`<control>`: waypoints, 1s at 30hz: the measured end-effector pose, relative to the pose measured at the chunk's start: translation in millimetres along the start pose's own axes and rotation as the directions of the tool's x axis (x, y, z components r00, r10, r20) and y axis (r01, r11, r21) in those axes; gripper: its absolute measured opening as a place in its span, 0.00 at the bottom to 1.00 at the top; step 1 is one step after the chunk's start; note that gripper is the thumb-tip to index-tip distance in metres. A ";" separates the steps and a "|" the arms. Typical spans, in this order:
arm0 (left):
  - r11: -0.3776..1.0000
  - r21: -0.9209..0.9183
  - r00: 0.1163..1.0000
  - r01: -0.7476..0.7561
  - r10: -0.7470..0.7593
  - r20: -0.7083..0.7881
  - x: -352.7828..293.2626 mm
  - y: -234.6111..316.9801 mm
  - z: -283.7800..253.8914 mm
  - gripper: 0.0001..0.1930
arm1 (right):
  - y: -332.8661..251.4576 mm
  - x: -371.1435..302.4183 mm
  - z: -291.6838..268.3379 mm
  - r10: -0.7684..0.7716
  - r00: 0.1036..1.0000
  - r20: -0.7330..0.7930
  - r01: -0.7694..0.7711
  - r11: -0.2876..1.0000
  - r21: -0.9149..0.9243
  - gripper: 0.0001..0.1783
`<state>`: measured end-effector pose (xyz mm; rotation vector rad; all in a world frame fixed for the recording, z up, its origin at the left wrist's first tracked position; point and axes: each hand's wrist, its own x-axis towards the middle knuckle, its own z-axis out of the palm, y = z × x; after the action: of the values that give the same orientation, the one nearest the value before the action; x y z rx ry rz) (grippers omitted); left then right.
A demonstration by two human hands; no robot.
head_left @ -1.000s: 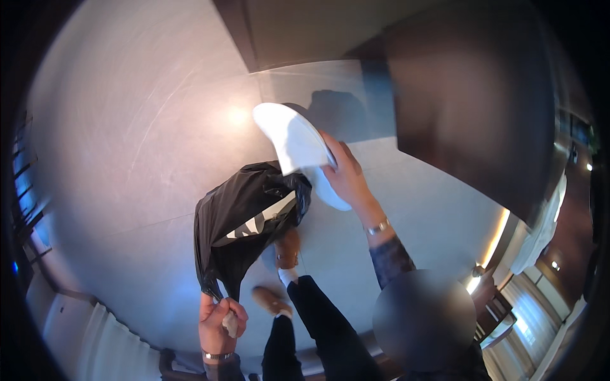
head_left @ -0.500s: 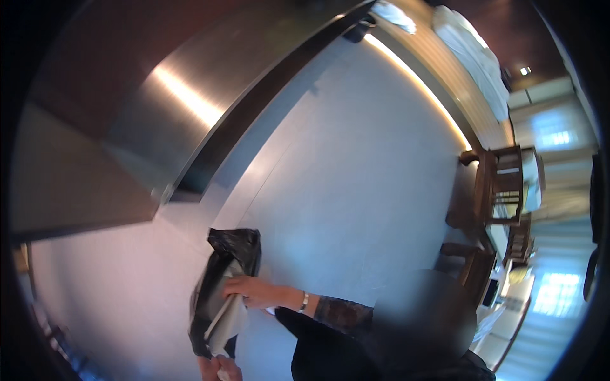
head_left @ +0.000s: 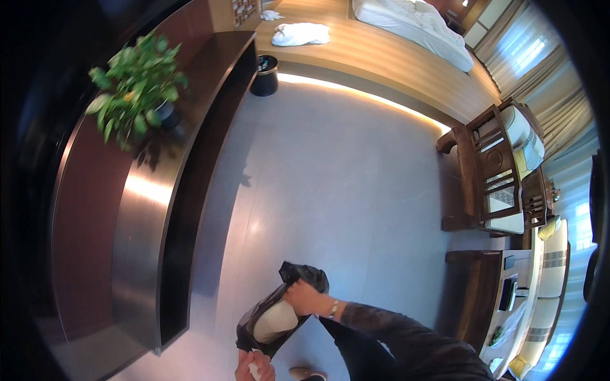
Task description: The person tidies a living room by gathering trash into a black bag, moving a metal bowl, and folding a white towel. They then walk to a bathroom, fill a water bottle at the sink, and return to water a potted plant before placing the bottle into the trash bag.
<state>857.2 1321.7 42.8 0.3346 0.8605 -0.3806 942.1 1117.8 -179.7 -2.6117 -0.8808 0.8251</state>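
A thin black plastic bag (head_left: 305, 274) hangs between my hands, low in the head view. Out of its opening shows a smooth, whitish rounded thing (head_left: 274, 322) whose kind I cannot make out. My right hand (head_left: 304, 297), with a bracelet at the wrist, is closed on the upper part of the bag, next to the pale thing. Near the lower edge, my left hand (head_left: 255, 366) is closed at the bag's other end, with a small white bit showing between its fingers. Part of the bag's underside is hidden.
A long metal-topped cabinet (head_left: 143, 235) with a potted plant (head_left: 143, 89) runs along the left. Ahead stand a black bin (head_left: 265, 76) and a raised wooden platform (head_left: 356, 54) bearing a white bundle (head_left: 300, 34) and a bed (head_left: 413, 28). Wooden chairs (head_left: 486, 168) and a table (head_left: 473, 295) line the right.
The view has swung, bringing the plant and bin into sight. Bag and hands now appear further right and lower. More of the pale thing shows, and both hands still grip.
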 end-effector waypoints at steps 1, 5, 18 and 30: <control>1.000 0.021 1.000 0.023 -0.024 0.015 19.9 -6.5 21.3 0.12 | 37.7 -10.9 -22.6 0.035 0.985 -0.172 -0.049 0.995 -0.082 0.18; 0.991 0.116 0.996 0.070 -0.075 0.037 76.2 -14.8 78.1 0.11 | 166.5 -41.5 -116.9 0.191 0.981 -0.043 -0.194 0.978 -0.080 0.31; 0.993 0.060 0.974 0.097 -0.107 0.202 358.4 12.8 307.0 0.06 | 429.0 63.4 -367.9 0.175 0.983 0.062 -0.155 0.956 -0.247 0.13; 0.993 0.099 0.998 0.060 -0.057 -0.034 609.5 60.3 502.4 0.10 | 661.4 243.7 -515.4 0.141 0.976 -0.163 -0.146 0.989 -0.018 0.09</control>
<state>1580.4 1043.1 -121.0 0.4096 0.8849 -0.4751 1718.1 719.2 -141.8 -2.7485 -0.6720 0.6262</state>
